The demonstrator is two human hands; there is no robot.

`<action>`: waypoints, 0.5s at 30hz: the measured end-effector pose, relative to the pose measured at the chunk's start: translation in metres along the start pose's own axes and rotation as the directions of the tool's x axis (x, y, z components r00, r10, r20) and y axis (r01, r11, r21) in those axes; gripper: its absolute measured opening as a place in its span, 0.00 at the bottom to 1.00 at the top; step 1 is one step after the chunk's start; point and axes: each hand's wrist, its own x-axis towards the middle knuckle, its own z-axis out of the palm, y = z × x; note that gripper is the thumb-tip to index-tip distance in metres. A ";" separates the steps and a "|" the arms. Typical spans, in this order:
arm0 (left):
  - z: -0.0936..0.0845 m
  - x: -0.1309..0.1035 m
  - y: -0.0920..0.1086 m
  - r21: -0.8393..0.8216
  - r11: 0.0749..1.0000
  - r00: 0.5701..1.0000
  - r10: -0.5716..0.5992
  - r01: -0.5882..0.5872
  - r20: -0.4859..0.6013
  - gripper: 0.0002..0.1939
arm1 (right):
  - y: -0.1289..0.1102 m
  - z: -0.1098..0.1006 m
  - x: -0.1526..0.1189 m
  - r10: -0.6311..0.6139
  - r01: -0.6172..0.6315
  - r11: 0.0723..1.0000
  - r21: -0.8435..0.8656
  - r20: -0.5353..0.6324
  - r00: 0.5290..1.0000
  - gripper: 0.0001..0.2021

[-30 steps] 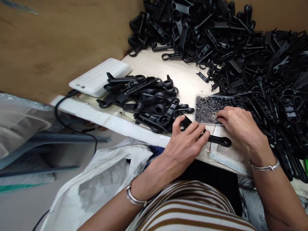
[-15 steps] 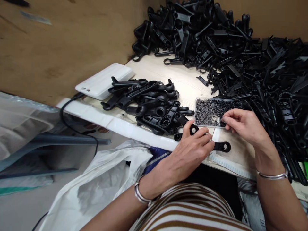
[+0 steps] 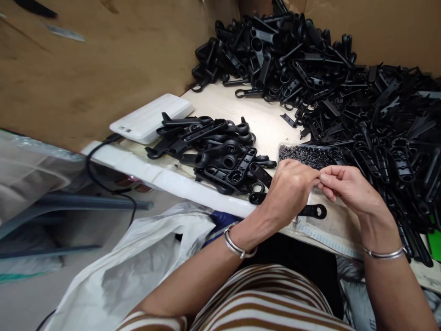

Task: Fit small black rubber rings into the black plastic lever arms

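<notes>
My left hand and my right hand meet fingertip to fingertip just in front of a clear tray of small dark parts. Both are closed in a pinch; whatever sits between the fingertips is too small to make out. Beneath my left hand lies a black plastic arm-shaped part with a ringed end, partly covered by the hand. To the left of that hand is a heap of similar black parts.
A large pile of black plastic parts fills the back and right of the table. A white box with a black cable stands at left. Cardboard walls enclose the back. A white plastic bag hangs below the table's padded edge.
My left hand has lifted off the black part and moved right to meet my right hand's fingertips. My right hand has stayed near the tray's front corner.
</notes>
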 end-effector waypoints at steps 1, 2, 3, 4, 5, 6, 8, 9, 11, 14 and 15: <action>0.001 0.002 -0.001 -0.003 1.000 1.000 -0.004 0.003 -0.024 0.07 | 0.000 0.000 0.000 0.004 -0.004 1.000 0.027 0.002 1.000 0.17; 0.002 0.004 -0.001 -0.003 1.000 0.999 -0.007 0.007 -0.045 0.07 | 0.001 0.000 0.001 0.009 -0.009 0.998 0.057 0.002 1.000 0.17; 0.002 0.005 -0.002 -0.001 1.000 0.998 -0.011 0.011 -0.060 0.07 | 0.001 0.000 0.001 0.014 -0.014 0.996 0.089 0.004 1.000 0.16; 0.002 0.006 -0.003 -0.001 1.000 0.998 -0.017 0.017 -0.065 0.07 | 0.002 0.000 0.002 0.015 -0.016 0.992 0.122 0.008 1.000 0.16; 0.001 0.007 -0.003 -0.004 1.000 0.998 -0.024 0.024 -0.063 0.06 | 0.003 0.001 0.002 0.017 -0.019 0.988 0.156 0.015 1.000 0.15; 0.001 0.007 -0.003 -0.010 0.999 0.998 -0.033 0.033 -0.058 0.06 | 0.005 0.001 0.003 0.019 -0.023 0.981 0.190 0.025 0.999 0.14; -0.001 0.008 -0.004 -0.028 0.998 0.998 -0.051 0.050 -0.045 0.06 | 0.007 0.002 0.004 0.023 -0.037 0.966 0.256 0.059 0.998 0.12; -0.002 0.008 -0.003 -0.040 0.998 0.997 -0.060 0.058 -0.042 0.06 | 0.008 0.003 0.005 0.026 -0.048 0.958 0.284 0.079 0.997 0.12; -0.004 0.008 -0.003 -0.082 0.993 0.996 -0.087 0.084 -0.033 0.06 | 0.009 0.003 0.006 0.040 -0.075 0.943 0.325 0.112 0.993 0.12; -0.006 0.010 -0.003 -0.221 0.963 0.987 -0.161 0.157 0.002 0.06 | 0.008 0.003 0.005 0.069 -0.109 0.932 0.345 0.127 0.990 0.14; -0.007 0.011 -0.003 -0.275 0.943 0.982 -0.190 0.188 0.021 0.05 | 0.007 0.003 0.005 0.075 -0.113 0.933 0.341 0.123 0.990 0.15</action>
